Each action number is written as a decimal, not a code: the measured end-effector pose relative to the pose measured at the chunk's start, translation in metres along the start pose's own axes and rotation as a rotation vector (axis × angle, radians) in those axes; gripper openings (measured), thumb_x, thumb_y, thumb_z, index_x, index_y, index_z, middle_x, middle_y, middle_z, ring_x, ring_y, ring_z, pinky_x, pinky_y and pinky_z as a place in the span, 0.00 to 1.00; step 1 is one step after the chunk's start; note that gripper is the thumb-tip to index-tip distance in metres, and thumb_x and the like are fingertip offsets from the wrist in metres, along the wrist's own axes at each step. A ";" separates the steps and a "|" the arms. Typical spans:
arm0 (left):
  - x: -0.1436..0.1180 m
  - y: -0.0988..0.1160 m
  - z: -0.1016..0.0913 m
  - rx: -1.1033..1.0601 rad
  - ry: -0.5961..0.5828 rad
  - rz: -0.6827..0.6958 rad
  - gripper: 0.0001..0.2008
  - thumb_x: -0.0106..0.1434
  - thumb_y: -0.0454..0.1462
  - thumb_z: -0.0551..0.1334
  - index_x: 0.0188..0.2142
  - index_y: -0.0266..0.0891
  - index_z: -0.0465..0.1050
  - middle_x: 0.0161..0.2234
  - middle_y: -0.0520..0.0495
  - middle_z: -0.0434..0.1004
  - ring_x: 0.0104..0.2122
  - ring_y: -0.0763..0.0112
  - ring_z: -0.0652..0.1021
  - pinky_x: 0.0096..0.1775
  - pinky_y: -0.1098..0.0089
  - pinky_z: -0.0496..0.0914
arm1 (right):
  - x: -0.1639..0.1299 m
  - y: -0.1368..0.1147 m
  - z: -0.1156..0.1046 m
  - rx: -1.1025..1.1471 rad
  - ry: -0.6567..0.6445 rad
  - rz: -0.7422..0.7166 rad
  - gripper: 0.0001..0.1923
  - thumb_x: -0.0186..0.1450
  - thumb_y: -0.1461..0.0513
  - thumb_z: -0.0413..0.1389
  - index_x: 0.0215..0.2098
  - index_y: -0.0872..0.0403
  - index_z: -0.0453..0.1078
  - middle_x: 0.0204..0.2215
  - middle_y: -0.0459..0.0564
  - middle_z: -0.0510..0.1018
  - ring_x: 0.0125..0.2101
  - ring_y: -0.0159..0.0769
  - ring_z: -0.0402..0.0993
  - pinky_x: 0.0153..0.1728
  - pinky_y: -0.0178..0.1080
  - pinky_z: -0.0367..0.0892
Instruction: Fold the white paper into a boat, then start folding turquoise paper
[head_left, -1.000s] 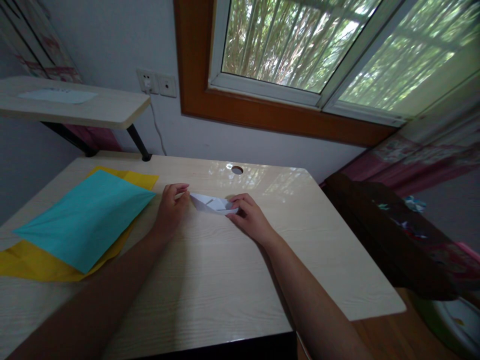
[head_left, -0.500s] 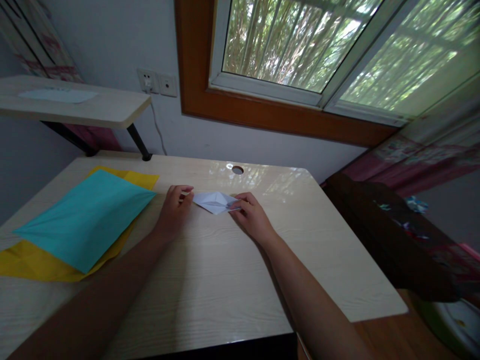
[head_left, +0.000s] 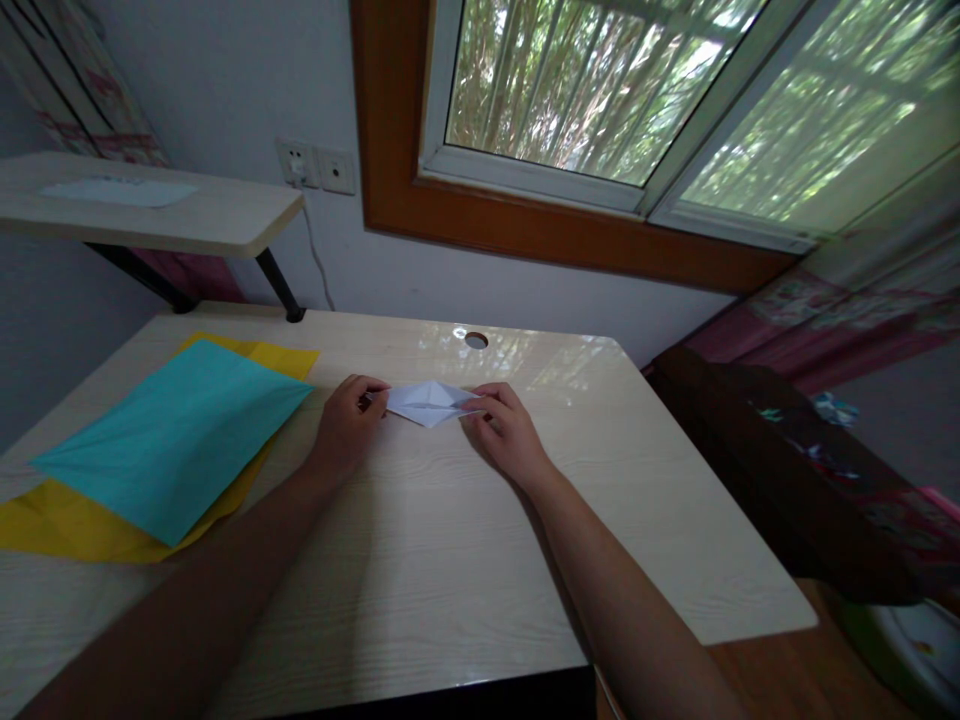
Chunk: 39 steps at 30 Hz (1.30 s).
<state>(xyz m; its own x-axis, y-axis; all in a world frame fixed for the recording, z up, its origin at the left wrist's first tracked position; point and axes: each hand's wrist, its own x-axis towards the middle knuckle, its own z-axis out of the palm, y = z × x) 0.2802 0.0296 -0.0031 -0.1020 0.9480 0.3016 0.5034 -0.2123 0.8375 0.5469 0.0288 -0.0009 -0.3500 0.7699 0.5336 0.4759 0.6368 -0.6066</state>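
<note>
Head view: white paper was right of the teal sheet, its ends pinched by your left grip and right grip. Several folds done; how many were left, couldn't tell.

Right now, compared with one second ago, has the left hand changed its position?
Yes, slightly: the left hand has shifted rightward and a little nearer the person, judged against the round hole in the desk.
</note>
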 end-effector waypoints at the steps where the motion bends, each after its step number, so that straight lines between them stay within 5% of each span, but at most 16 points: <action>1: 0.000 0.000 -0.001 0.007 0.022 0.008 0.07 0.64 0.39 0.59 0.37 0.40 0.75 0.36 0.48 0.76 0.31 0.68 0.77 0.37 0.66 0.73 | 0.000 -0.001 0.000 0.010 0.010 0.008 0.12 0.68 0.66 0.53 0.46 0.47 0.74 0.47 0.53 0.71 0.48 0.40 0.71 0.42 0.43 0.74; 5: 0.002 -0.002 -0.003 0.063 0.122 0.077 0.08 0.65 0.40 0.59 0.37 0.40 0.76 0.37 0.47 0.75 0.37 0.65 0.77 0.39 0.65 0.73 | -0.001 -0.004 0.000 0.038 0.070 0.052 0.10 0.68 0.63 0.54 0.48 0.47 0.70 0.49 0.53 0.70 0.49 0.41 0.70 0.40 0.42 0.75; 12: 0.001 -0.001 -0.004 0.063 0.156 0.107 0.09 0.66 0.41 0.59 0.37 0.40 0.76 0.38 0.47 0.74 0.38 0.65 0.77 0.38 0.67 0.74 | -0.001 0.004 0.006 0.043 0.159 0.231 0.08 0.67 0.58 0.57 0.44 0.50 0.67 0.42 0.51 0.70 0.37 0.36 0.73 0.35 0.40 0.74; 19: 0.001 0.001 -0.004 0.029 0.144 0.107 0.09 0.66 0.41 0.59 0.37 0.41 0.76 0.38 0.47 0.74 0.39 0.65 0.77 0.38 0.68 0.74 | -0.001 0.012 0.006 -0.010 0.172 0.254 0.05 0.67 0.58 0.57 0.36 0.51 0.70 0.35 0.49 0.73 0.36 0.38 0.73 0.37 0.41 0.74; 39: -0.003 0.008 -0.004 -0.004 0.098 0.160 0.08 0.67 0.40 0.60 0.38 0.41 0.76 0.38 0.48 0.74 0.38 0.67 0.77 0.37 0.69 0.74 | -0.003 0.013 0.005 0.044 0.090 0.218 0.07 0.64 0.64 0.57 0.39 0.51 0.76 0.36 0.50 0.77 0.36 0.37 0.76 0.36 0.40 0.74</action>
<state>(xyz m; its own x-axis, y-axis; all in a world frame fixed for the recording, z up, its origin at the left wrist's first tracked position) 0.2813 0.0237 0.0048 -0.1046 0.8744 0.4738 0.5167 -0.3593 0.7771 0.5502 0.0350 -0.0137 -0.1682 0.8839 0.4365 0.4963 0.4585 -0.7372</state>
